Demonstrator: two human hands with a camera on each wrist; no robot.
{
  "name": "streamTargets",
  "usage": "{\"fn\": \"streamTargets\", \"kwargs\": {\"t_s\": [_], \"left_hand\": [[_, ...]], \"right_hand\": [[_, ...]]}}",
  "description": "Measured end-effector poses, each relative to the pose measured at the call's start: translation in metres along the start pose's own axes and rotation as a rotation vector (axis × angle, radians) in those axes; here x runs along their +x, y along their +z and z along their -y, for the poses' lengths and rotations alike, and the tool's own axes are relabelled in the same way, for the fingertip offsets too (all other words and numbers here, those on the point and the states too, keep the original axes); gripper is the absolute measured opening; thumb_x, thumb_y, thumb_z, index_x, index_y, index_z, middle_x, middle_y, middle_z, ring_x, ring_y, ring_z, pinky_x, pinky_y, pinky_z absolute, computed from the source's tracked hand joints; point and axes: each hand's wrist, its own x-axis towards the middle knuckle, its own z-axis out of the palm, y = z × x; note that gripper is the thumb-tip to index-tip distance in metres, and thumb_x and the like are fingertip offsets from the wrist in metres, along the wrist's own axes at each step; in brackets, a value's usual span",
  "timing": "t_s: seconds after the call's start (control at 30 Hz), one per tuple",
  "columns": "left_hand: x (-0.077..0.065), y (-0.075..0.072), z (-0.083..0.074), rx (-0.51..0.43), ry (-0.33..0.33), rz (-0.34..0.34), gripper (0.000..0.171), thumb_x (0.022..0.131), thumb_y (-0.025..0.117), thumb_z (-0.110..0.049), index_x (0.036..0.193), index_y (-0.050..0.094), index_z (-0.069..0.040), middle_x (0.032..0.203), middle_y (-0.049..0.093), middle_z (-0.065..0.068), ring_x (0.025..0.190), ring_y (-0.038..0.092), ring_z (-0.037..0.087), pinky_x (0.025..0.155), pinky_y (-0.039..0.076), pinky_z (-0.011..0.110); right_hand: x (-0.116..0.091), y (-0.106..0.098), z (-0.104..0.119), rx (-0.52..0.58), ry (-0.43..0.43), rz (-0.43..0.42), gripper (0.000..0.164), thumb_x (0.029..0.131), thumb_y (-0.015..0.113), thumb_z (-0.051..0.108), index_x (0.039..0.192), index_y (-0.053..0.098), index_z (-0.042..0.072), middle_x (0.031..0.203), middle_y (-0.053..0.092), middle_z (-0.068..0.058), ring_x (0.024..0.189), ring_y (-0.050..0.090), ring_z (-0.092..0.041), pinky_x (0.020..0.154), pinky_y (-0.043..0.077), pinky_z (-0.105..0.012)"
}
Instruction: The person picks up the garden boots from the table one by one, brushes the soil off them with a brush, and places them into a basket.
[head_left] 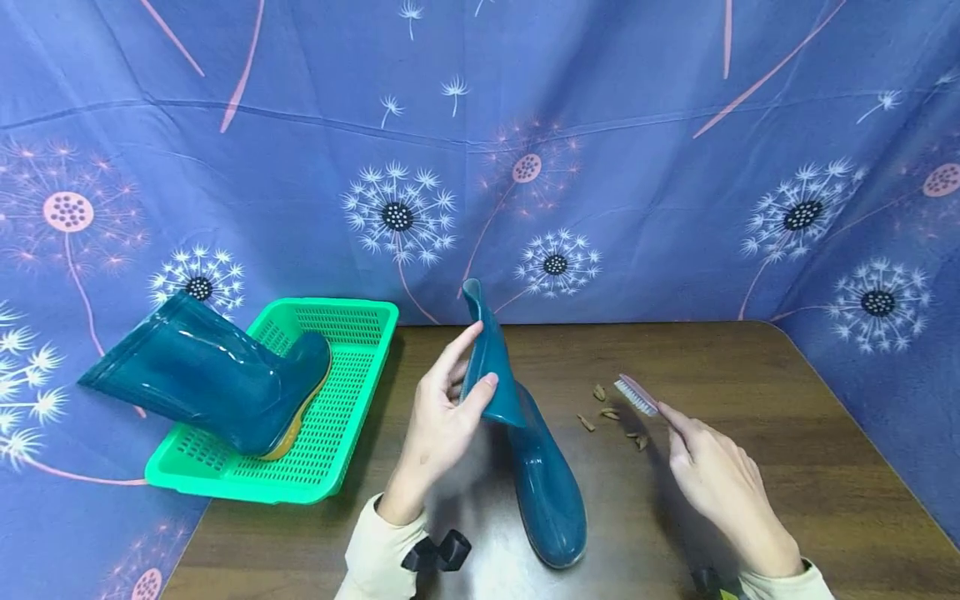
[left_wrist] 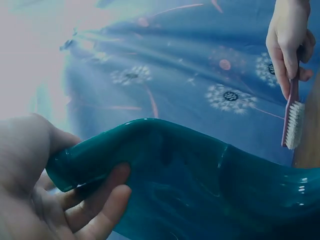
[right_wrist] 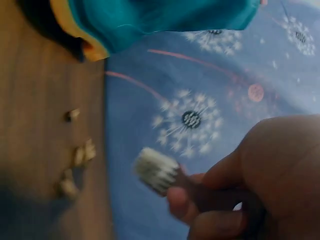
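Observation:
A teal rubber boot [head_left: 551, 492] with a yellowish sole edge stands on the table, its toe toward me. My left hand [head_left: 442, 408] grips the top of its shaft, with the thumb on the near side; in the left wrist view the fingers [left_wrist: 112, 200] lie against the teal rubber. In my right hand [head_left: 716, 475] is a pink scrub brush [head_left: 637, 395] with white bristles, held by its handle, off to the right of the boot. The right wrist view shows the brush's bristles [right_wrist: 155, 170] apart from the boot.
Several small brown clumps [head_left: 609, 412] lie on the wooden table [head_left: 750, 375] between boot and brush. To the left, a second teal boot [head_left: 225, 375] lies on its side in a green plastic basket [head_left: 360, 417]. A blue dandelion-print cloth [head_left: 645, 167] hangs behind the table.

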Motion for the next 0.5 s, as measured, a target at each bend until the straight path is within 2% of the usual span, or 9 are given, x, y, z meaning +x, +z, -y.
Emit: {"fn": "streamTargets", "kwargs": {"t_s": [0.03, 0.1, 0.17, 0.23, 0.3, 0.4, 0.5], "left_hand": [[0.001, 0.005, -0.001, 0.054, 0.016, -0.002, 0.054, 0.104, 0.065, -0.01, 0.155, 0.057, -0.025, 0.125, 0.078, 0.012, 0.095, 0.079, 0.016, 0.08, 0.064, 0.027], [0.003, 0.013, -0.003, 0.156, 0.048, -0.005, 0.045, 0.103, 0.067, -0.014, 0.146, 0.066, -0.029, 0.123, 0.078, 0.003, 0.09, 0.073, 0.012, 0.077, 0.06, 0.023], [0.005, 0.019, -0.003, 0.263, 0.078, -0.013, 0.037, 0.103, 0.068, -0.02, 0.138, 0.072, -0.033, 0.118, 0.077, -0.006, 0.076, 0.061, 0.008, 0.066, 0.049, 0.021], [0.006, 0.023, -0.003, 0.322, 0.102, -0.016, 0.033, 0.103, 0.069, -0.027, 0.135, 0.074, -0.034, 0.121, 0.074, -0.011, 0.074, 0.054, 0.009, 0.062, 0.042, 0.023], [0.007, 0.026, -0.003, 0.339, 0.135, -0.01, 0.034, 0.103, 0.069, -0.032, 0.137, 0.072, -0.033, 0.127, 0.07, -0.011, 0.072, 0.052, 0.01, 0.06, 0.042, 0.023], [0.005, 0.028, 0.0, 0.306, 0.18, -0.009, 0.037, 0.104, 0.066, -0.034, 0.14, 0.07, -0.029, 0.143, 0.064, -0.006, 0.095, 0.065, 0.012, 0.069, 0.057, 0.023], [0.006, 0.03, 0.003, 0.27, 0.229, -0.027, 0.036, 0.107, 0.06, -0.03, 0.142, 0.069, -0.026, 0.151, 0.059, 0.001, 0.116, 0.068, 0.019, 0.077, 0.064, 0.029]], "right_hand": [[-0.004, 0.003, -0.004, 0.034, 0.005, -0.01, 0.044, 0.112, 0.043, 0.021, 0.153, 0.057, 0.01, 0.133, 0.071, -0.026, 0.108, 0.071, -0.051, 0.071, 0.054, -0.061], [-0.012, 0.008, -0.009, 0.116, 0.004, -0.042, 0.043, 0.113, 0.043, 0.02, 0.152, 0.058, 0.01, 0.121, 0.077, -0.018, 0.104, 0.074, -0.034, 0.078, 0.056, -0.054], [-0.017, 0.012, -0.011, 0.203, -0.009, -0.092, 0.041, 0.113, 0.044, 0.019, 0.151, 0.06, 0.01, 0.107, 0.077, -0.007, 0.087, 0.069, -0.015, 0.074, 0.053, -0.039], [-0.018, 0.015, -0.013, 0.267, -0.021, -0.16, 0.04, 0.113, 0.045, 0.016, 0.149, 0.061, 0.01, 0.094, 0.07, 0.005, 0.07, 0.051, -0.003, 0.064, 0.04, -0.029], [-0.017, 0.016, -0.016, 0.305, -0.03, -0.225, 0.039, 0.113, 0.046, 0.015, 0.148, 0.062, 0.009, 0.092, 0.067, 0.011, 0.06, 0.041, -0.003, 0.057, 0.033, -0.028], [-0.015, 0.018, -0.019, 0.348, -0.016, -0.284, 0.039, 0.113, 0.046, 0.013, 0.147, 0.063, 0.008, 0.089, 0.064, 0.019, 0.056, 0.036, -0.007, 0.054, 0.029, -0.029], [-0.015, 0.019, -0.021, 0.373, 0.003, -0.298, 0.039, 0.114, 0.045, 0.015, 0.147, 0.063, 0.008, 0.088, 0.062, 0.024, 0.056, 0.035, -0.008, 0.055, 0.028, -0.03]]}}
